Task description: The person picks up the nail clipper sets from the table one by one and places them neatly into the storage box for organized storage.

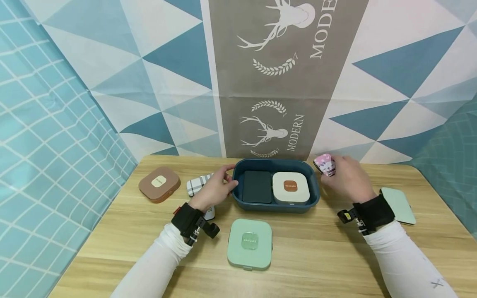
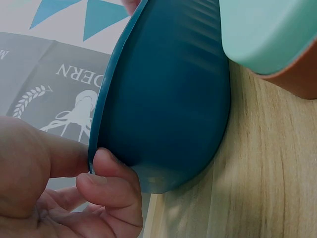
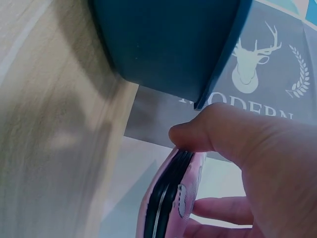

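My left hand (image 1: 217, 187) pinches the left rim of a dark blue oblong bin (image 1: 275, 208), its thumb and fingers on either side of the rim in the left wrist view. Inside the bin, a dark green flat case (image 1: 257, 187) lies on the left and a cream box (image 1: 278, 193) with a brown "MANICURE" label on the right. Just beyond the bin's right end, my right hand (image 1: 348, 177) holds a small pink zip case (image 1: 323, 161) with a cartoon print. The right wrist view shows this case (image 3: 157, 203) edge-on, below the thumb.
A mint "MANICURE" box (image 1: 249, 254) lies in front of the bin. To the left are a brown box (image 1: 154, 191) and a plaid case (image 1: 194, 185); another case (image 1: 210, 213) is partly hidden by the left wrist. A mint flat case (image 1: 398, 205) lies beside the right wrist.
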Demonstrator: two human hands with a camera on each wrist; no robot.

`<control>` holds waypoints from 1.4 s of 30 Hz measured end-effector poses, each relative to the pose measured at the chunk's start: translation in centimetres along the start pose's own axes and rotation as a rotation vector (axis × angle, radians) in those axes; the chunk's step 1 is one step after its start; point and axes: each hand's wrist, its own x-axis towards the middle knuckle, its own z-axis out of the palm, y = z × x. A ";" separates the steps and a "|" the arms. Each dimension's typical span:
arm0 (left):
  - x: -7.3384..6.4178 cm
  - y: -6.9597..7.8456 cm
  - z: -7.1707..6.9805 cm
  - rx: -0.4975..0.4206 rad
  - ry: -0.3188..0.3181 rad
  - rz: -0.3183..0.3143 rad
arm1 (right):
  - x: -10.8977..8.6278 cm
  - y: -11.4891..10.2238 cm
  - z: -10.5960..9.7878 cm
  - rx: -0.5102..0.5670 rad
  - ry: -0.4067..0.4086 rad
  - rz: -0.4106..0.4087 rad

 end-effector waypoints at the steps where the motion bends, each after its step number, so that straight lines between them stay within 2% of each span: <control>1: 0.0 0.0 0.0 -0.001 -0.001 0.001 | 0.0 -0.1 0.0 0.000 0.010 -0.005; 8: 0.2 0.0 -0.1 0.000 -0.005 0.016 | 0.0 -0.6 -0.2 -0.006 0.059 -0.021; 23: 0.1 0.4 0.0 0.014 0.007 0.006 | -0.2 -1.3 -0.8 -0.006 0.104 -0.053; 42: -0.1 0.0 0.0 -0.006 0.006 0.014 | -0.3 -2.2 -1.5 -0.007 0.117 -0.071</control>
